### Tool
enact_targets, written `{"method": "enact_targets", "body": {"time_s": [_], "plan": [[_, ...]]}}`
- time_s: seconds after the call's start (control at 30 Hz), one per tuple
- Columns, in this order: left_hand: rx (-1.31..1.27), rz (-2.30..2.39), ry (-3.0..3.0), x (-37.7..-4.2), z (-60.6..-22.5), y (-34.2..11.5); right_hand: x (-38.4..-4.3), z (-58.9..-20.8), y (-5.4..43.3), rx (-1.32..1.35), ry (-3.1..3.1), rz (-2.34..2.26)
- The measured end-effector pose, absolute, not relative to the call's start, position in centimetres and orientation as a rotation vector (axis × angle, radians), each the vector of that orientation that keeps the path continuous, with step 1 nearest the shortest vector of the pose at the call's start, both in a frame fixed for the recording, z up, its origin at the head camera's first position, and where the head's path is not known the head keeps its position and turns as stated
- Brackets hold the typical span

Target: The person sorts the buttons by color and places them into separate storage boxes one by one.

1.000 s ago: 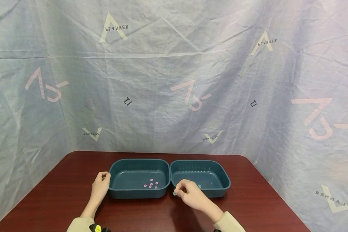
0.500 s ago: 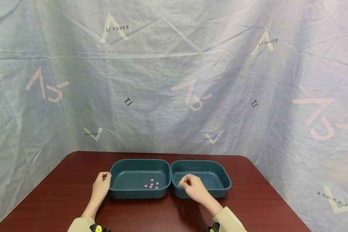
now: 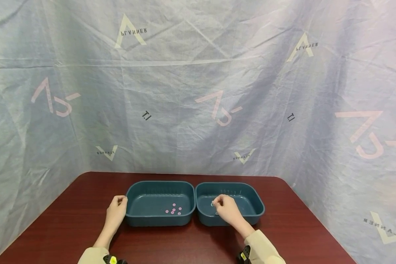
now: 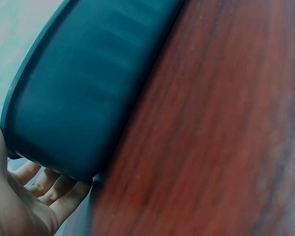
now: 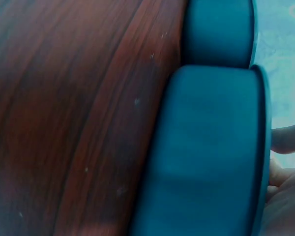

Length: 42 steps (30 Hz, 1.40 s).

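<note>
My left hand (image 3: 116, 212) holds the left end of a teal plastic bin (image 3: 156, 220). In the left wrist view, its thumb is at the rim and the fingers (image 4: 71, 199) lie against the end wall. Several small pink ring-shaped beads (image 3: 173, 210) lie on that bin's floor, toward the right. Over a second teal bin (image 3: 250, 220), my right hand (image 3: 227, 210) pinches a small pale-blue bead (image 3: 212, 204) between thumb and fingertips. Another pale bead (image 3: 216, 213) shows just below the hand. The rim hides part of the right hand (image 5: 287, 196) in the right wrist view.
Both bins stand side by side, ends touching, on a dark red wood-grain table (image 3: 165, 245). Behind and beside the table hangs a pale grey printed cloth (image 3: 171, 91).
My right hand has moved from the front of the right bin, up over its rim and rightward above its inside, with the pale-blue bead still pinched. The left hand keeps its hold.
</note>
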State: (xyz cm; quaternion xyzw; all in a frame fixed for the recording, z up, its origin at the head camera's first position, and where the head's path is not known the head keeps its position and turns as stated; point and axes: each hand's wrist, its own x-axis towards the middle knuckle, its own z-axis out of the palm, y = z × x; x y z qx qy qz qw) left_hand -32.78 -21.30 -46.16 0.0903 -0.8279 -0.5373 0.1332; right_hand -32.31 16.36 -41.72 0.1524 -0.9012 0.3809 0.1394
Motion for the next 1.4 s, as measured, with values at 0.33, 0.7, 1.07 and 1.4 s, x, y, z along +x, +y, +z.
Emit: {"method": "enact_targets", "body": {"time_s": [0.33, 0.7, 1.07, 1.4], "plan": [[0.264, -1.551, -2.408, -32.9, -46.1, -21.3, -33.3, -42.2, 17.0, 0.348, -2.628, 1.017], [0.253, -1.564, -2.415, -32.6, -46.0, -21.2, -33.6, -41.9, 17.4, 0.299, -2.648, 0.966], [0.256, -1.547, -2.394, -32.8, -46.3, -21.3, -34.4, -42.0, 17.6, 0.264, -2.645, 0.934], [0.246, -1.570, -2.413, -32.7, -46.2, -21.4, -34.1, -42.1, 17.7, 0.284, -2.602, 0.911]]}}
